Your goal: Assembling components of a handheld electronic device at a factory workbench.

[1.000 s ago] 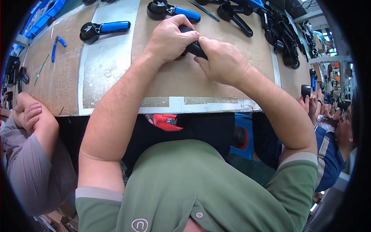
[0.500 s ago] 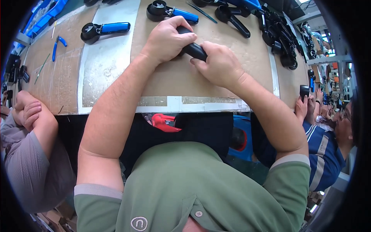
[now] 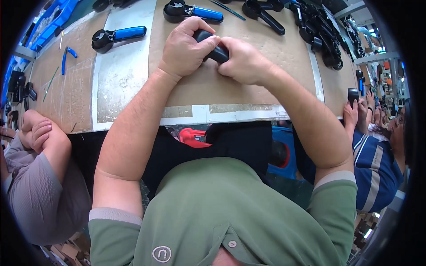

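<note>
Between my hands is a black plastic housing (image 3: 218, 54) with a rounded end and a handle, held over the brown cardboard on the table. My left hand (image 3: 183, 49) is closed around its far left end, thumb pressed along the top. My right hand (image 3: 245, 62) grips the handle end, its thumb almost meeting the left one. Fingers cover much of the part. Just beyond the left hand lies a black round-headed unit with a blue cylinder (image 3: 208, 13) in its handle. A similar unit (image 3: 128, 33) rests farther left on the white strip.
Blue-handled pliers (image 3: 65, 60) lie on the left cardboard. A thin dark rod (image 3: 228, 9) and a black handled shell (image 3: 268, 20) are at the back. Black parts (image 3: 321, 46) pile up at right. One person's folded arms (image 3: 42, 126) are at left; another's hand (image 3: 350, 114) holds a part.
My right hand has slid left and up along the housing, closer to my left hand, so less of the handle shows. The whole view has shifted slightly.
</note>
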The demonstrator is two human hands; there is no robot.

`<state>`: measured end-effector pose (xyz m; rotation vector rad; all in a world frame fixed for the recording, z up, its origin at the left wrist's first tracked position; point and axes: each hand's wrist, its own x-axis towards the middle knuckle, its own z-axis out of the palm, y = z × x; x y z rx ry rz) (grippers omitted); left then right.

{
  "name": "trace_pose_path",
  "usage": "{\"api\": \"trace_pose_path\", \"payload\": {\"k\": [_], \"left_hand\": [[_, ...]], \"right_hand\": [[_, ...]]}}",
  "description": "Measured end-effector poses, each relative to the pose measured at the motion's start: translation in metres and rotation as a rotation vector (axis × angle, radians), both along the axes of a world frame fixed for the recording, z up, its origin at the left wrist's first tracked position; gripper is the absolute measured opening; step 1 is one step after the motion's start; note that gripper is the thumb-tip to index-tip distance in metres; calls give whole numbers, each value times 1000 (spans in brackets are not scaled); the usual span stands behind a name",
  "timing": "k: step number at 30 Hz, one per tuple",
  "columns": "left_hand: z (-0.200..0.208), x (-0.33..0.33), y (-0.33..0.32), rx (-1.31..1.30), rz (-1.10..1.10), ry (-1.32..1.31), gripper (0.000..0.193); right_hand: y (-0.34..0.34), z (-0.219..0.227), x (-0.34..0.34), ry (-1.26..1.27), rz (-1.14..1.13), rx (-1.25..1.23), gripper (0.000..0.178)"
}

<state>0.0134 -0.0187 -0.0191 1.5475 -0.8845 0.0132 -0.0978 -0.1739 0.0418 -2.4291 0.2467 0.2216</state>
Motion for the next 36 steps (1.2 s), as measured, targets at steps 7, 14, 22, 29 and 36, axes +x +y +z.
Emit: {"api": "trace_pose_path", "payload": {"k": [7,14,22,29,36], "left_hand": [[-1,3,1,79,-6,-64,12],[11,5,6,-169,-166,310,20],[17,4,6,-340,-141,538,52],[21,8,9,-340,-189,509,59],[46,-35,2,-505,-361,668,44]], "right_hand": [[3,8,1,47,-31,162,19],[6,10,2,103,-99,305,22],[24,8,0,136,-190,485,19],[27,-2,-9,-149,-103,323,23],[20,-45,-22,-691,-167,107,36]]}}
